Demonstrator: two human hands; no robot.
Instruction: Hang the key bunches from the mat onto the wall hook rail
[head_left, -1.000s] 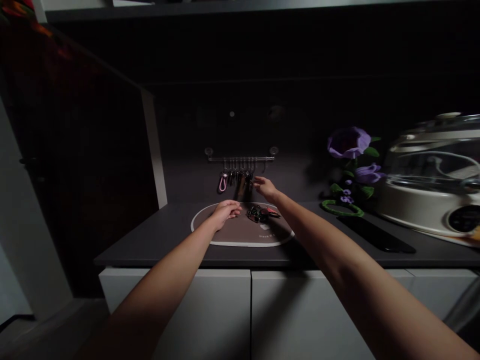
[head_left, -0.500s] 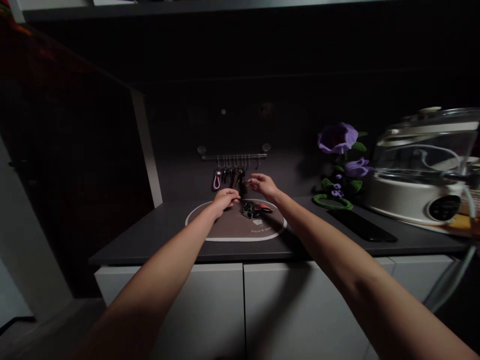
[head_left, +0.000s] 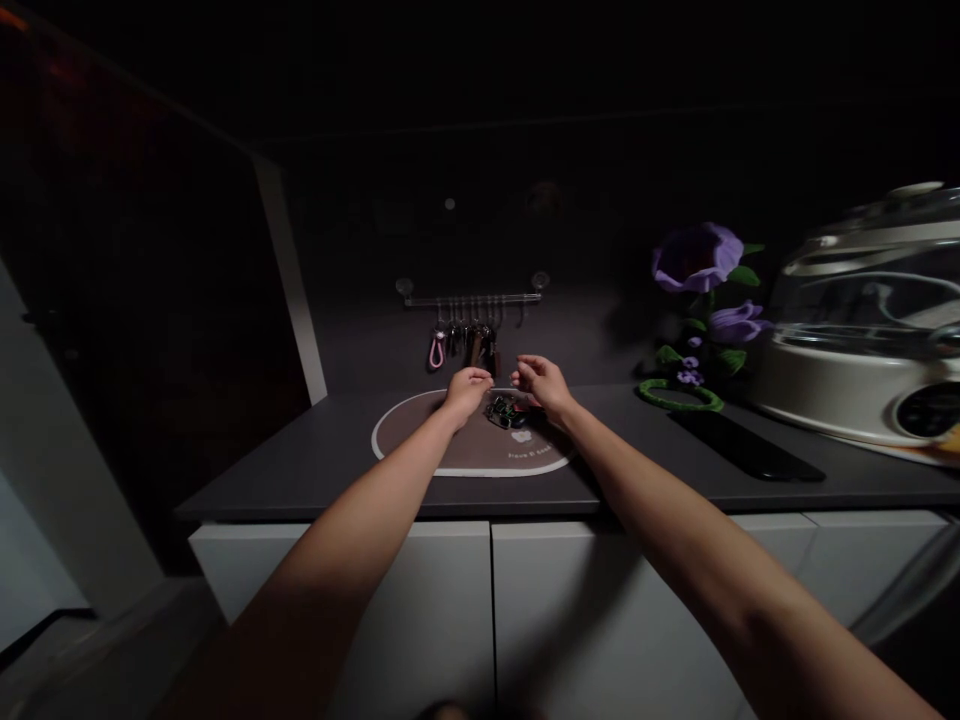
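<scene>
Both hands hover over an oval brown mat with a white border. My left hand has its fingers pressed together at the tips. My right hand faces it with curled fingers and a small gap between the two hands. What either hand pinches is too small to make out. Between and below them a dark bunch of keys lies on the mat, with a red piece partly behind my right hand. Behind, a clear hook rail carries several hanging keys and a pink loop strap.
To the right stand purple felt flowers with a green ring base. A black phone-like slab lies before them on the dark counter. A cream appliance with a clear upper part fills the far right.
My right hand has curled its fingers, which were more spread. My left hand has come slightly right, nearer the hanging keys. The view has shifted a little.
</scene>
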